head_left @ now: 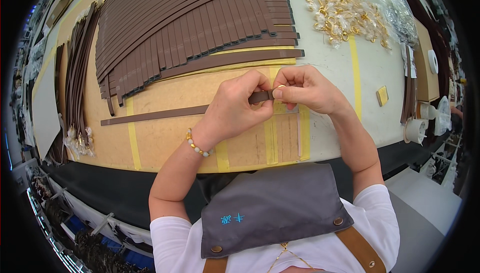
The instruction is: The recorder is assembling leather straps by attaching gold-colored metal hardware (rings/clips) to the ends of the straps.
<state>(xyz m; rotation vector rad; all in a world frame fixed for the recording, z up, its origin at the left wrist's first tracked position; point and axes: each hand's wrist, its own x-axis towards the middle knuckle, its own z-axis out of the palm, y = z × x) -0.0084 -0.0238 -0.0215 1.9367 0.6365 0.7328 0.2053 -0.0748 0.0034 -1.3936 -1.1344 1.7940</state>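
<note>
A narrow brown strap [155, 115] lies across the board, its right end raised between my hands. My left hand [232, 104], wearing a beaded bracelet, is closed round the strap near that end. Close against it, my right hand [312, 89] pinches thumb to forefinger at the strap's tip. A small gold-coloured metal piece [281, 86] shows at those fingertips; most of it is hidden, so its exact kind cannot be made out. Just beyond my hands, another brown strap [240, 59] lies along the front of a large stack of brown straps [200, 23].
Gold-coloured hooks in clear wrapping [347, 15] form a pile at the far right, beside a clear plastic bag [397, 10]. A small yellowish block [382, 96] lies right of my hands. Bundled straps with wrapped hardware [82, 68] lie left. Yellow tape [132, 138] crosses the board [170, 148].
</note>
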